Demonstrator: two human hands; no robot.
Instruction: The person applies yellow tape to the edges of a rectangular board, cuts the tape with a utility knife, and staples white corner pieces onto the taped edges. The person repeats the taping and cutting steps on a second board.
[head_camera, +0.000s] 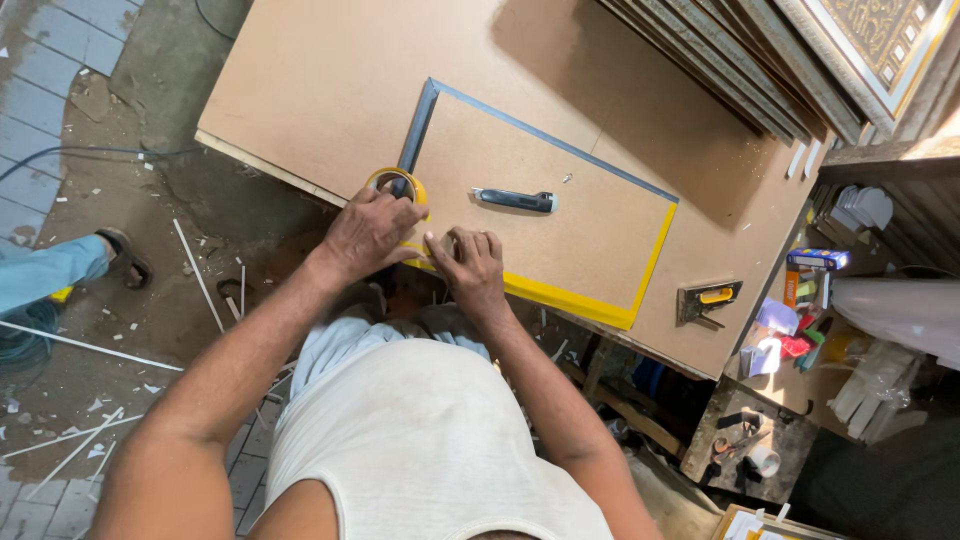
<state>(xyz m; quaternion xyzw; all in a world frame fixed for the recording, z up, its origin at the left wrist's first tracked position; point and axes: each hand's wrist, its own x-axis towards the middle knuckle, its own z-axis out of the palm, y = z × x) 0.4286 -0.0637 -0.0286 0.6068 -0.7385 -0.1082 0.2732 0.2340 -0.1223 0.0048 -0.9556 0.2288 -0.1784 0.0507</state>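
Yellow tape roll (398, 185): stands at the near-left corner of a framed panel (540, 215), on a large brown board (330, 80) that serves as bench top; a strip runs from the roll along the panel's near edge.
Tape already laid (570, 298): yellow band covers the near edge and turns up the right side; the far edge and left side show bare dark-blue frame.
Left hand (368, 232): curled over the roll, fingers gripping its rim, palm down.
Right hand (470, 262): just beside the left, fingers bent and pressed down on the tape strip at the near edge; it pinches nothing that I can tell.
Step in hand: by my reading, taping the back rim of the frame, now at the near-left corner.
Next move calls for: likely turning the corner, keeping the strip taut and square up the left side, then a cut.
Utility knife (515, 201): lies on the panel's middle, apart from both hands.
Staple gun (708, 300): on the board right of the panel.
Surround: stacked picture frames (800, 60) far right; another person's sandalled foot (125, 258) on the littered floor at left.
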